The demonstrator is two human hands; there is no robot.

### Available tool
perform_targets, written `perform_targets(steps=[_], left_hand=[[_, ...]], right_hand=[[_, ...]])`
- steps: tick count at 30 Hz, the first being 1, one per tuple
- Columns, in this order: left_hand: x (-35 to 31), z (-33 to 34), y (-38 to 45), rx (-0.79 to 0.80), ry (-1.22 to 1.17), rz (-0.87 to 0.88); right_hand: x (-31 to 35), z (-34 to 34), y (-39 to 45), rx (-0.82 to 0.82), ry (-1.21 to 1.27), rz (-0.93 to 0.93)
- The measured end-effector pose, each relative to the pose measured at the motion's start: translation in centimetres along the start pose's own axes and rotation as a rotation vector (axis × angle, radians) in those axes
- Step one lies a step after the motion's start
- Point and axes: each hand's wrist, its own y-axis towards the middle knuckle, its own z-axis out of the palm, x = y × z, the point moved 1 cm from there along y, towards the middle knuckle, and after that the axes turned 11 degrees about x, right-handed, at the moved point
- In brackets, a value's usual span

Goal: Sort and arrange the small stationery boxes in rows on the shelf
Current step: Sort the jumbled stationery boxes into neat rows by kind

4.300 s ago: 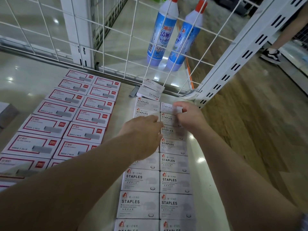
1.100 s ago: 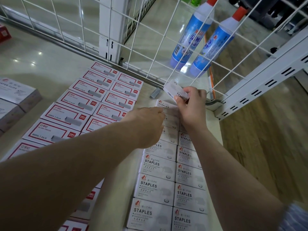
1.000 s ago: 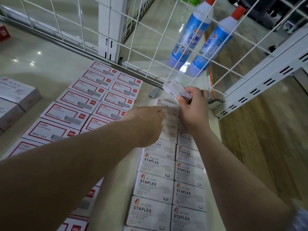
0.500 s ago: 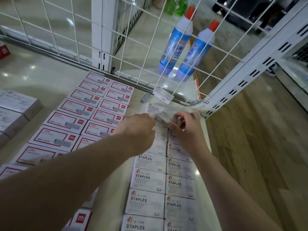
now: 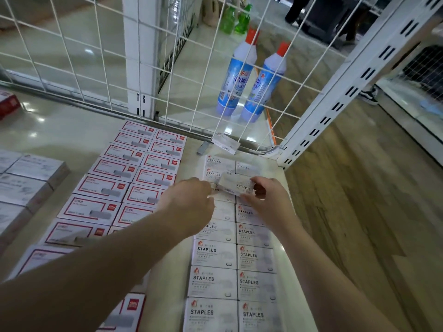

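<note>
Right hand point(image 5: 265, 200) pinches white staples box point(image 5: 236, 185) at frame centre, raised above two-column staples rows point(image 5: 233, 259) on shelf point(image 5: 60, 130). Left hand point(image 5: 189, 207), fingers curled, touches box's left end; grip unclear.

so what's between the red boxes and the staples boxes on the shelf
Head view: a bare strip of shelf between the red boxes and staples boxes, crossed only by the left forearm.
</note>
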Motion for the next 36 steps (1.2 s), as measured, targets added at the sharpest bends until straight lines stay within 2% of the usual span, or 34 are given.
perform_targets(steps=[8,15,21,26,31,36], left_hand=[[0.5,0.0,0.1,-0.074,-0.399,-0.01],[1.7,-0.5,0.3,-0.019,-0.414,0.019],[1.9,-0.6,-0.3,0.057,-0.415,0.028],[2.3,-1.0,-0.1,-0.059,-0.475,-0.023],[2.1,-0.8,-0.4,-0.053,-0.577,-0.016],[2.3,-0.6,-0.5,0.012,-0.541,0.007]], right_hand=[[0.7,0.6,-2.3,0.041,0.156,-0.161],[1.5,0.6,-3.4,0.159,0.413,-0.235],[1.7,0.9,-3.7,0.168,0.453,-0.134],[2.3,2.5,-4.5,0.189,0.522,0.022],[3.3,3.5,-4.7,0.192,0.508,0.001],[3.6,3.8,-5.2,0.192,0.665,0.041]])
